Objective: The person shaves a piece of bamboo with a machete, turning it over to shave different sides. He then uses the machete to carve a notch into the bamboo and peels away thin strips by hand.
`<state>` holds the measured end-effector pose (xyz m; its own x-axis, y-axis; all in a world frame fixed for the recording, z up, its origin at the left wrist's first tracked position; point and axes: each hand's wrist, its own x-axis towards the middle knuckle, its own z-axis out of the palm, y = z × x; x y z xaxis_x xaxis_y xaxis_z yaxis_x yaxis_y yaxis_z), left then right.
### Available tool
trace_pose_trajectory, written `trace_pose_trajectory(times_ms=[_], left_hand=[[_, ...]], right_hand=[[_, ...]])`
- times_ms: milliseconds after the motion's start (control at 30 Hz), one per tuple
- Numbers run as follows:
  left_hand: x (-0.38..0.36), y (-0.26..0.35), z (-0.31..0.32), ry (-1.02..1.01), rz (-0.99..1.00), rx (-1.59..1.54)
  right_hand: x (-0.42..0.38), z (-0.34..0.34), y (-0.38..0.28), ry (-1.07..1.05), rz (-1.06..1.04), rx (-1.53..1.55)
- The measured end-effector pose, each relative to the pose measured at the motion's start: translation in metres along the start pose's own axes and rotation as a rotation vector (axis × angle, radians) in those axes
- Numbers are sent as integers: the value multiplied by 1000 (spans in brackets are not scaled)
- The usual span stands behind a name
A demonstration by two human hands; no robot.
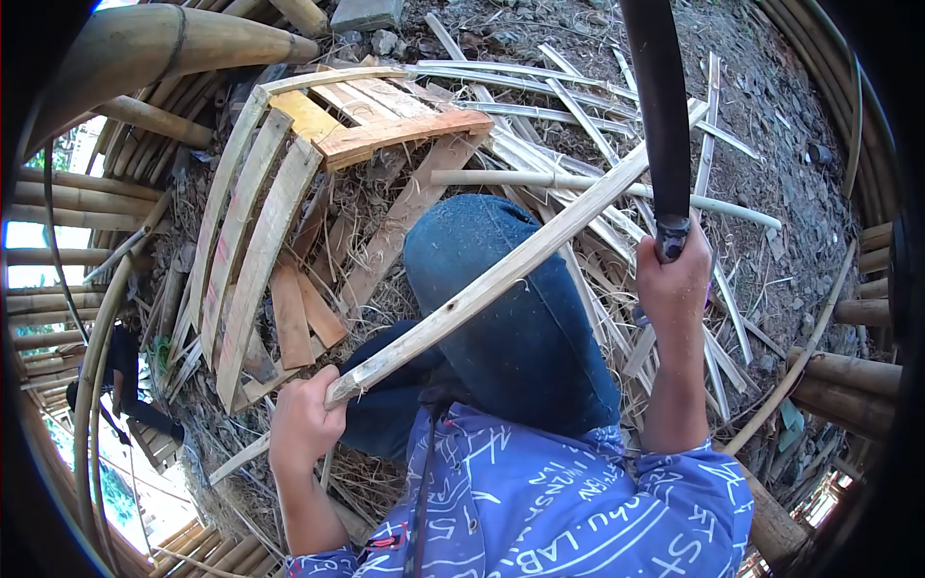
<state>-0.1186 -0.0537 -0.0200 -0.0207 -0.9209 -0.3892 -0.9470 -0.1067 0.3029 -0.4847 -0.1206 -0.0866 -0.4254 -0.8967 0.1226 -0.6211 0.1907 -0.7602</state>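
Left hand point(303, 424) is wrapped tight around the near end of a long bamboo strip point(501, 275), fingers closed on it, low at the left by the person's hip. The strip runs up and to the right from that fist, crosses over the bent knee in blue jeans point(511, 318), and its far end reaches up near the top right, over the litter of cut slats. Right hand point(674, 279) is raised on the right side, fist clenched on the handle of a dark blade point(660, 106), which stands up almost straight from the hand and runs out past the top edge of the view. The blade crosses the strip high up, right where the strip passes behind it; whether the edge is biting into the bamboo or only lying against it, I cannot tell. Beyond the knee the ground point(771, 135) is strewn with pale split strips point(578, 116) lying every which way, one round pale pole point(597, 183) lying across them. To the left sit curved bamboo slats point(255, 241) leaning side by side, with a wooden pallet point(385, 120) just behind them. Thick bamboo poles point(145, 43) ring the scene at the left and right edges. The person's blue printed shirt point(559, 501) fills the bottom.
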Motion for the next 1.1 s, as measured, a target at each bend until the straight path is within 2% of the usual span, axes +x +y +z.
trace_pose_trajectory(times_ms=[100, 233, 433, 500, 567, 600, 733, 800, 833, 900, 967, 1100], left_hand=[[-3, 4, 0, -2, -8, -9], [-3, 8, 3, -27, 12, -39], [-6, 14, 11, -50, -29, -94], [-9, 19, 10, -44, -32, -95], [-13, 21, 7, -36, -38, -96], [-15, 20, 6, -3, -38, -49], [-16, 29, 9, 51, -27, 10], [-19, 38, 8, 49, -40, 21], [-20, 41, 9, 52, -54, 32], [-18, 42, 13, 36, -73, -2], [-18, 41, 20, 18, -89, -41], [-17, 39, 24, -22, -111, -124]], right_hand=[[0, 1, -3, 14, -6, 20], [-13, 3, -16, -170, 52, 92], [-36, 13, -27, -326, -19, 155], [-28, 6, -28, -325, -33, 157], [-15, -2, -24, -303, -96, -49], [-8, -2, -16, -219, -187, -108], [-2, 2, -18, -158, -178, -70], [-11, 7, -28, -191, -10, 15], [-15, 8, -29, -196, -9, 19], [-26, 9, -32, -373, 18, 105], [-41, 19, -32, -389, -124, 73], [-33, 9, -33, -416, -174, -3]])
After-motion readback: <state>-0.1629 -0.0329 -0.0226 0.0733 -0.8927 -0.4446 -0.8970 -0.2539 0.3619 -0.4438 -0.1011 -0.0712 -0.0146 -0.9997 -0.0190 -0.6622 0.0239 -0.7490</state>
